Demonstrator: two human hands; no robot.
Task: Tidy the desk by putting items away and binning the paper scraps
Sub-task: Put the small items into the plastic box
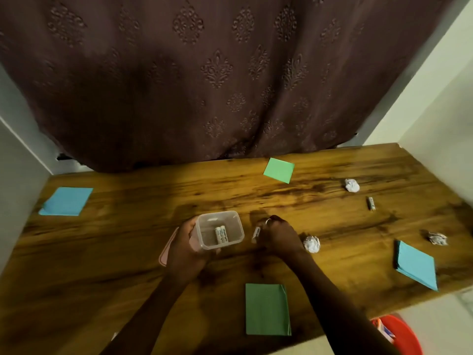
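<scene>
– two batteries lie inside the clear container. left hand state?
– head view: left hand grasps the container wall, mid tabletop. right hand is clenched round a third battery, just beside the container.
– loose items?
– nearest scrap lies by the right wrist; far scrap and edge scrap lie further right, apart.

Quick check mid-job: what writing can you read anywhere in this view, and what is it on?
Batteries in the clear container: dark print lengthwise, maybe "heybright", too blurred to confirm.
Held battery in the right hand: print, unreadable.
Loose battery on the desk: too small to read.
Paper balls: faint marks, unreadable.
Note pads: no writing visible.
</scene>
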